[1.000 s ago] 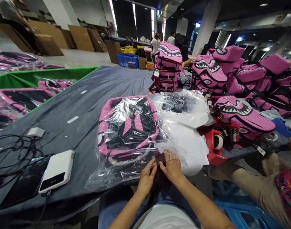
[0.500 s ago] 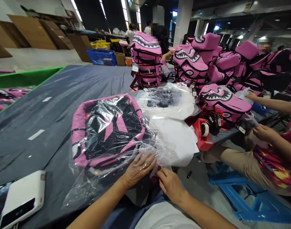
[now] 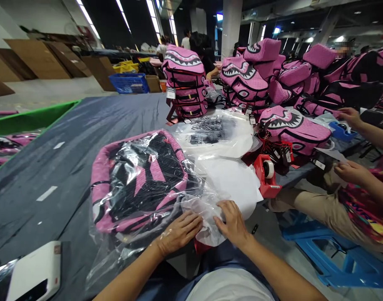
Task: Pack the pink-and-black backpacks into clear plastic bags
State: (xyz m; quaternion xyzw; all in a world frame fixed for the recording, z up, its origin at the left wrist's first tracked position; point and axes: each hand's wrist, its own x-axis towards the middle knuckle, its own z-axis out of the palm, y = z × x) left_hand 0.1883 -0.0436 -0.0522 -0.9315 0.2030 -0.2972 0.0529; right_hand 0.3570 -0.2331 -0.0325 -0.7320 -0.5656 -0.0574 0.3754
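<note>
A pink and black backpack [image 3: 138, 175] lies flat on the table inside a clear plastic bag [image 3: 207, 196], whose loose mouth end bunches near the table's front edge. My left hand [image 3: 182, 232] rests on that loose plastic, fingers stretched out and lying flat, thumb hidden. Just to its right, my right hand [image 3: 233, 221] has bent fingers and thumb on the crumpled bag end, with plastic between them. Below the plastic, a small red piece [image 3: 201, 246] shows at the edge; its kind I cannot make out.
White sheets and bags [image 3: 229, 175] lie right of the backpack, beside a red tape dispenser [image 3: 268, 177]. Pink shark-mouth backpacks [image 3: 185, 83] stand stacked behind. A white device [image 3: 37, 271] sits front left. At right, a co-worker's hand [image 3: 351, 171] handles plastic near a blue stool [image 3: 335, 255].
My right hand has moved up and right, from low at the bag's mouth onto the bunched plastic. My left hand has shifted slightly down. The view has tilted a little.
</note>
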